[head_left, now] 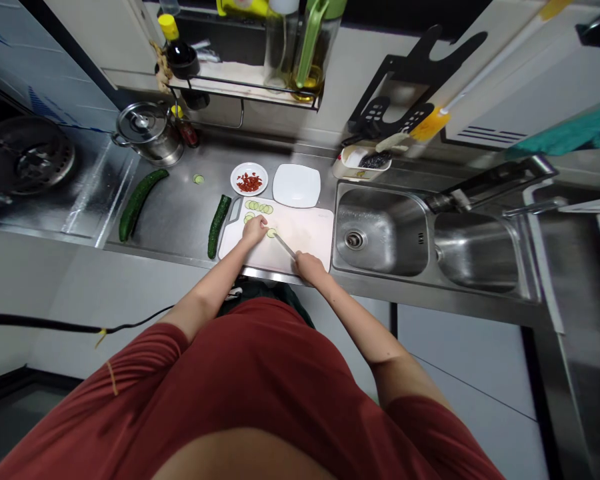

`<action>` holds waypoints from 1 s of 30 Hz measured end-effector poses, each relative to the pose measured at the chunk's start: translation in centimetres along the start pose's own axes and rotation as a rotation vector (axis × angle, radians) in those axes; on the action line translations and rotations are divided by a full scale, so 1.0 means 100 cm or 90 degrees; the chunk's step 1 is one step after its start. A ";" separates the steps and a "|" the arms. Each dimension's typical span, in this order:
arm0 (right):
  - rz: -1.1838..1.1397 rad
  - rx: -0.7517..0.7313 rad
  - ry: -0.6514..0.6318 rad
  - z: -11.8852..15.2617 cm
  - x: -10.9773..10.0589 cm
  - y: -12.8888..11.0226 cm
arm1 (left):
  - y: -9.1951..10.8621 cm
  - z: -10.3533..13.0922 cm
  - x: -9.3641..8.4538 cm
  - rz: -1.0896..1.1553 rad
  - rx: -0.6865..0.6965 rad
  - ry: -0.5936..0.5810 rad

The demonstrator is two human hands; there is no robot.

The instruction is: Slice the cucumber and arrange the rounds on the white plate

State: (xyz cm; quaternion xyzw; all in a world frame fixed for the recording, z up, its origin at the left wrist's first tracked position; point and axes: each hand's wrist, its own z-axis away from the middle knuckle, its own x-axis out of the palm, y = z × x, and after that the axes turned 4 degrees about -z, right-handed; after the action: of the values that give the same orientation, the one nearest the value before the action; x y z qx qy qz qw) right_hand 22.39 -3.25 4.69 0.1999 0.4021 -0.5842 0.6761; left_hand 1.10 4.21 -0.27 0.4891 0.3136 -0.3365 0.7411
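A white cutting board (pixel 305 230) lies at the counter's front edge. My right hand (pixel 310 268) is wrapped round the handle of a knife (pixel 285 247), whose tip meets a pale green cucumber slice (pixel 272 233). Just left of that slice is my left hand (pixel 255 230), fingers pressed together; what they hold, if anything, is too small to make out. Several overlapping cucumber slices (pixel 259 207) form a row near the board's top left. A dark green cucumber (pixel 219 227) lies along the board's left side.
Beyond the board are a plate of chopped red pieces (pixel 249 179) and a white plate (pixel 297 186). Another cucumber (pixel 139 203) and a steel pot (pixel 150 133) are at left. The sink (pixel 383 230) is at right; a bottle shelf (pixel 245 90) hangs above.
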 end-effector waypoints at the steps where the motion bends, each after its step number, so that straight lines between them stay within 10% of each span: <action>1: 0.001 -0.002 0.002 -0.001 -0.001 -0.001 | 0.000 0.000 0.000 -0.001 -0.002 -0.003; 30: -0.003 0.011 0.000 0.001 -0.002 -0.003 | -0.004 -0.003 0.003 0.000 0.005 0.007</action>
State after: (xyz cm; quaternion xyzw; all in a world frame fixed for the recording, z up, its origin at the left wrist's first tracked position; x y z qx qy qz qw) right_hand 22.13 -3.28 4.95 0.2049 0.3977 -0.5889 0.6731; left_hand 0.89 4.29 -0.79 0.4940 0.3166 -0.3351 0.7372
